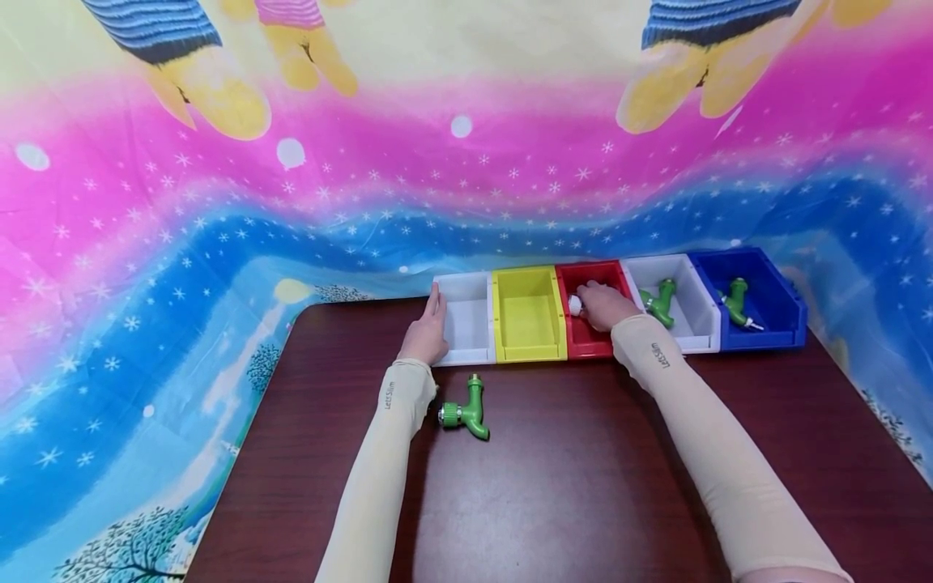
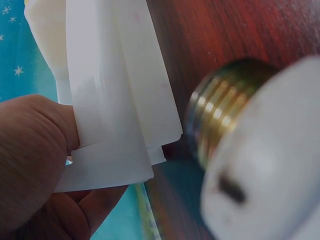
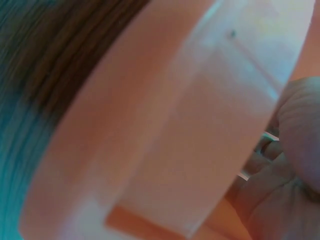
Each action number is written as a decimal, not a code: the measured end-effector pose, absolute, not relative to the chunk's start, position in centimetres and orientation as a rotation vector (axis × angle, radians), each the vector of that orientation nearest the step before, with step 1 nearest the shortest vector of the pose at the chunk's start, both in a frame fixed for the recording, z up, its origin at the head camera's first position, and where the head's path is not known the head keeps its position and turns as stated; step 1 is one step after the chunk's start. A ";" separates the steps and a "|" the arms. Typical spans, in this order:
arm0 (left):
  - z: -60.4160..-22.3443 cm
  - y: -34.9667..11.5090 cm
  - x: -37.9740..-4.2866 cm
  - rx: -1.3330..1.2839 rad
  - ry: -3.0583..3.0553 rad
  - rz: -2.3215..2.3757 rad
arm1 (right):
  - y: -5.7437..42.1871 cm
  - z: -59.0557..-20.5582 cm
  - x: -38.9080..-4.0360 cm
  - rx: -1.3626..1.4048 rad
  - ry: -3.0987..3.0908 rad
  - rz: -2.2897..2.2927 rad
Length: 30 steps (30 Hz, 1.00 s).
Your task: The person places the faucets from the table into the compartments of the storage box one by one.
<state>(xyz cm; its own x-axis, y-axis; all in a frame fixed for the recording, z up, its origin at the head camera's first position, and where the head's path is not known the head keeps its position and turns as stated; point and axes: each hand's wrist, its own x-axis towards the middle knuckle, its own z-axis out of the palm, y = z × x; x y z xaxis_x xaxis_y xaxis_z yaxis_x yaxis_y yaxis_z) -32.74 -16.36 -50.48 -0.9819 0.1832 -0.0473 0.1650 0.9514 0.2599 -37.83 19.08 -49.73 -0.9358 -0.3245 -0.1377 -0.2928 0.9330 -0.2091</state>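
Observation:
My left hand [image 1: 426, 334] is at the outer side of the leftmost white bin [image 1: 466, 357]. In the left wrist view the thumb and fingers of that hand pinch the bin's wall [image 2: 102, 100]. My right hand [image 1: 605, 306] reaches down into the red bin [image 1: 587, 351], its fingers around a white ribbed knob [image 1: 575, 305]; whatever the knob belongs to is hidden by the hand. A green tap [image 1: 472, 411] with a brass thread lies on the table in front of the white bin. Blurred and close in the left wrist view is a white piece [image 2: 270, 165] with a brass thread.
Between the white and red bins stands a yellow bin [image 1: 530, 355]. Right of the red one, a second white bin [image 1: 701, 343] and a blue bin [image 1: 783, 312] hold green taps [image 1: 661, 303]. A patterned cloth [image 1: 452, 178] hangs behind the brown table [image 1: 554, 486].

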 end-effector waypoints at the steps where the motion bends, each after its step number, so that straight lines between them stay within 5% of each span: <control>1: -50.5 -16.4 -32.7 0.269 3.033 0.395 | 19.1 -49.7 -37.8 -0.468 2.923 -0.280; 30: -50.3 -16.2 -32.5 0.267 3.034 0.398 | 21.3 -48.0 -36.1 -0.523 3.168 -0.485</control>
<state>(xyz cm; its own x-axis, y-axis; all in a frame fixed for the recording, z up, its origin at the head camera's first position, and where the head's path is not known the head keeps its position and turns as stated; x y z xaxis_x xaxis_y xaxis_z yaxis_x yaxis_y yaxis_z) -32.51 -16.24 -50.29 -0.9824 0.1807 -0.0470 0.1624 0.9513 0.2618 -36.14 21.28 -48.00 -0.9427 -0.2976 0.1507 -0.3290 0.9038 -0.2738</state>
